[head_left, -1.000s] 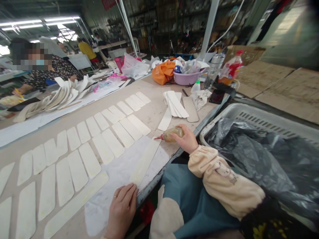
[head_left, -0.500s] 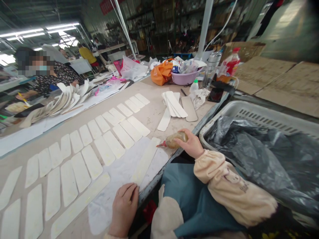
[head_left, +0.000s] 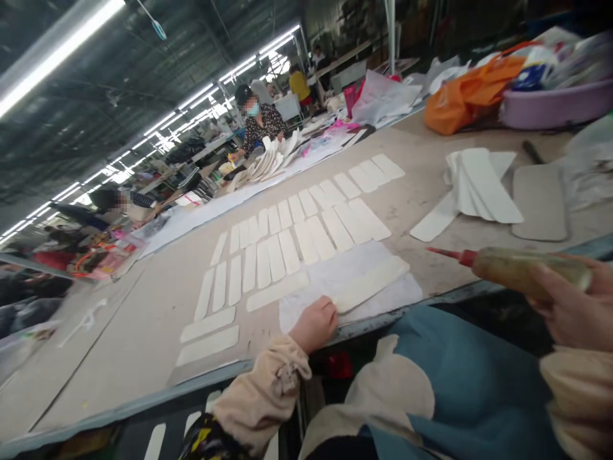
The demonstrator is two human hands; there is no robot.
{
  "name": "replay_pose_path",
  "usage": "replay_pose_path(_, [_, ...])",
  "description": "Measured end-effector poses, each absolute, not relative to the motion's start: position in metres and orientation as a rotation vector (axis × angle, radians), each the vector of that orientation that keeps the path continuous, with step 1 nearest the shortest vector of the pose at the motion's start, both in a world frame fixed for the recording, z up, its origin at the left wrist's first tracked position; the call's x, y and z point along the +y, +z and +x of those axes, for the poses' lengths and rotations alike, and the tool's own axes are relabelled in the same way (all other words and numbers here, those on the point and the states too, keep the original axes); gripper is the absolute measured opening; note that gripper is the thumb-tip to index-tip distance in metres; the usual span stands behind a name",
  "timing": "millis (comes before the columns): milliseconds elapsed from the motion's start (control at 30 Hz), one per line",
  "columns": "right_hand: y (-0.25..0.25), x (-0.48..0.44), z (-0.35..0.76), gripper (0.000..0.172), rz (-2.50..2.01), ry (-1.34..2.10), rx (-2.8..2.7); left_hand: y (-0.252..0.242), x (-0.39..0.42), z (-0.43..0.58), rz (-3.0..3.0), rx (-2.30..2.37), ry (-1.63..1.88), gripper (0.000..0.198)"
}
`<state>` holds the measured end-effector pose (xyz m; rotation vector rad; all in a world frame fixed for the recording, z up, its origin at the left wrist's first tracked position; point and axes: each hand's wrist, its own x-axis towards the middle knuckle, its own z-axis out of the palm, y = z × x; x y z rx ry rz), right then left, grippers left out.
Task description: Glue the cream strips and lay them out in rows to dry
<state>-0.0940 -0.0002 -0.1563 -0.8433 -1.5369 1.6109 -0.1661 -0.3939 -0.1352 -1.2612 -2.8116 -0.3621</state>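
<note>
My right hand (head_left: 569,303) is wrapped round a squeeze bottle (head_left: 502,265) of yellowish-brown liquid. Its red nozzle points left and stands clear of the strips. At the table's near edge, my left hand (head_left: 317,322) has its fingers closed at the near end of a long white strip (head_left: 373,283); the fingertips are partly hidden. That strip lies over a thin white sheet (head_left: 407,291). Just left of the sheet is another long strip (head_left: 275,292). Rows of shorter white strips (head_left: 275,259) are laid out beyond, several with faint yellowish marks.
Fanned white strips (head_left: 483,185) and a grey-beige rounded piece (head_left: 540,201) lie at the right. Behind them are an orange bag (head_left: 472,96) and a purple basin (head_left: 555,105). A person in a patterned top (head_left: 265,121) sits across the table, near stacked pale pieces (head_left: 268,163).
The view has swung left. My right hand has drawn the bottle back, away from the strip's far end. My left hand stays at the strip's near end.
</note>
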Motion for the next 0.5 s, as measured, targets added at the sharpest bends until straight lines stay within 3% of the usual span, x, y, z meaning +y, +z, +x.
replay_pose_path(333, [-0.141,-0.008,-0.09,0.041,-0.78,1.769,-1.436,-0.101,-0.572,-0.153,-1.024,-3.047,-0.083,0.021])
replay_pose_path(500, [-0.145,-0.008,-0.089,0.042,-0.81,1.739,-1.463,-0.096,-0.613,-0.158,-0.891,-3.203,0.078,0.022])
